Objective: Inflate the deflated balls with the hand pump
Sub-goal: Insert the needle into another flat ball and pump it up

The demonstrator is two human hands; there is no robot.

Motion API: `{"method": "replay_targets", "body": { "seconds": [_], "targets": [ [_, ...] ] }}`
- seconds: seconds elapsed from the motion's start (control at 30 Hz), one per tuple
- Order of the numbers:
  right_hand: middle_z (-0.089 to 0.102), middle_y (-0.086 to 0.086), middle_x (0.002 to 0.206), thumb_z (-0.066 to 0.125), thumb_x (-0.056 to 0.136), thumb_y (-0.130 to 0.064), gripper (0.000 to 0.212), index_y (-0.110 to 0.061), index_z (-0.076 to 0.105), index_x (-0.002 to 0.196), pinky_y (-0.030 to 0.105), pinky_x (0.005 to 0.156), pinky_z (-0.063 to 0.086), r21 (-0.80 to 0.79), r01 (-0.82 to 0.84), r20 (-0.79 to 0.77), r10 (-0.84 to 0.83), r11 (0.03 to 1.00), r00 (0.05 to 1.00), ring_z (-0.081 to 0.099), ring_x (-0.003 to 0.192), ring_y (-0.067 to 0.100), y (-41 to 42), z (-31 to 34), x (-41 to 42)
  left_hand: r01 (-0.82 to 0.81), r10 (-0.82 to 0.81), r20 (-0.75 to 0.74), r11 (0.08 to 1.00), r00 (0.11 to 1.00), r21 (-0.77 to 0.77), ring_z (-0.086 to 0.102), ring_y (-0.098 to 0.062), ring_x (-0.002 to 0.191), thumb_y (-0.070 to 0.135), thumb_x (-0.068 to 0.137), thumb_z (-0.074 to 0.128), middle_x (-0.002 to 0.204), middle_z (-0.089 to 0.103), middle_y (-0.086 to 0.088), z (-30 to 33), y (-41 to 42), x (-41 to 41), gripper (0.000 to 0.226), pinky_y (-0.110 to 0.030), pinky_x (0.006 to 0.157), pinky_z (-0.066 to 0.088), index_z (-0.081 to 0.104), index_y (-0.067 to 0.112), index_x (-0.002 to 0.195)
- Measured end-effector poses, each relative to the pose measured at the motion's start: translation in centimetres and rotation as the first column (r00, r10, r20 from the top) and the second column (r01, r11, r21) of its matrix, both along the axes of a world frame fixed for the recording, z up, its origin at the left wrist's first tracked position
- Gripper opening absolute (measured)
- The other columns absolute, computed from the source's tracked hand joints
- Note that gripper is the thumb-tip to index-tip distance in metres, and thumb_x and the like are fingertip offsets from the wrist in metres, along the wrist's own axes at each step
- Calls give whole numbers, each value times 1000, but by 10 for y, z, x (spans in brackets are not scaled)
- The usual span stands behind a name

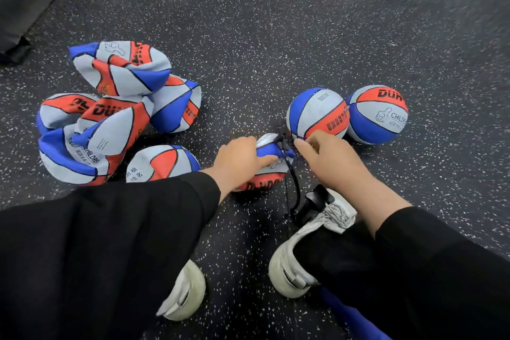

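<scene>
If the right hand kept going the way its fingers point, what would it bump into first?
Probably the flat ball held by the left hand. The right hand points left at the black hose on it, almost touching.

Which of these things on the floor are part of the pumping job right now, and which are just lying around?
In use:
left hand gripping the flat ball
right hand at the pump hose
pump base under the shoe

Lying about:
pile of deflated balls
two inflated balls
</scene>
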State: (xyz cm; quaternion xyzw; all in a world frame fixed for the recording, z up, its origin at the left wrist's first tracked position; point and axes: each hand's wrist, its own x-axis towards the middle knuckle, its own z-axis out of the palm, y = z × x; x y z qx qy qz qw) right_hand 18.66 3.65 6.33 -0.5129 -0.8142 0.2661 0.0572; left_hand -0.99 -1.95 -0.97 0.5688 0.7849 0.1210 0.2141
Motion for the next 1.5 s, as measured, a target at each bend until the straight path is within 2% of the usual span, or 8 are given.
{"method": "replay_targets", "body": {
  "seconds": [0.2, 0.4, 0.6, 0.87, 1.0, 1.13, 1.27, 1.5],
  "targets": [
    [50, 0, 106, 47, 92, -69, 48, -24, 54, 107, 40, 82, 48, -78, -271, 384, 280, 959, 880, 58, 97, 24, -46, -23, 23, -9, 10, 193, 1000, 981, -6, 58, -29, 107, 51, 86, 75, 120, 55, -6, -7, -2, -6, 74, -41, 86, 47, 41, 14, 141],
    [50, 6, 109, 43, 105, -36, 25, -14, 53, 106, 36, 70, 37, 115, -201, 372, 145, 973, 917, 62, 94, 32, -58, -29, 31, 30, -30, 8, 999, 1000, -26, 58, -33, 87, 32, 101, 56, 90, 53, -5, -8, -19, -13, 23, -39, 69, 40, 43, 14, 102],
    [57, 3, 81, 53, 100, -34, 25, -14, 60, 87, 33, 64, 34, 363, -86, 238, -4, 928, 971, 53, 76, 29, -26, 53, 21, 6, -6, -13, 1000, 1000, -23, 56, -29, 83, 38, 101, 56, 79, 49, 3, -5, -22, -24, 25, -38, 69, 41, 43, 16, 98],
    [55, 11, 78, 56, 97, -15, 23, -13, 54, 73, 39, 59, 42, 504, -56, 136, -15, 862, 991, 54, 69, 35, -55, -3, 14, 63, -61, 28, 994, 998, -86, 53, -29, 83, 35, 100, 58, 79, 47, 1, -2, -19, -21, 28, -38, 69, 39, 39, 16, 100],
    [50, 9, 90, 40, 101, -23, 20, -16, 51, 85, 43, 59, 38, 313, -148, 314, 45, 938, 949, 53, 74, 36, -70, -57, 12, 85, -79, 46, 988, 996, -129, 52, -27, 81, 36, 100, 61, 81, 48, -1, 1, -24, -26, 32, -37, 68, 36, 38, 13, 102],
    [50, 8, 93, 55, 97, -14, 7, -10, 57, 91, 34, 56, 31, 163, -140, 274, 91, 977, 957, 48, 77, 30, -63, -62, 16, 86, -85, 11, 984, 996, -154, 52, -27, 81, 34, 100, 62, 80, 45, 0, 4, -32, -26, 32, -36, 69, 37, 37, 14, 101],
    [54, 6, 106, 45, 104, -23, 20, -10, 60, 105, 34, 71, 36, 144, -154, 272, 110, 978, 956, 59, 96, 30, -61, -23, 17, 86, -88, -5, 985, 996, -152, 53, -28, 82, 34, 100, 62, 84, 47, -2, 1, -36, -19, 33, -39, 71, 41, 35, 14, 101],
    [67, 8, 83, 51, 94, -21, 20, -8, 65, 88, 36, 64, 48, 257, -8, 215, -49, 966, 975, 60, 77, 31, -29, 63, 8, 45, -52, -42, 988, 998, -150, 52, -29, 84, 31, 101, 58, 89, 49, -4, 8, -33, -25, 27, -38, 73, 41, 37, 14, 101]
  ]
}}
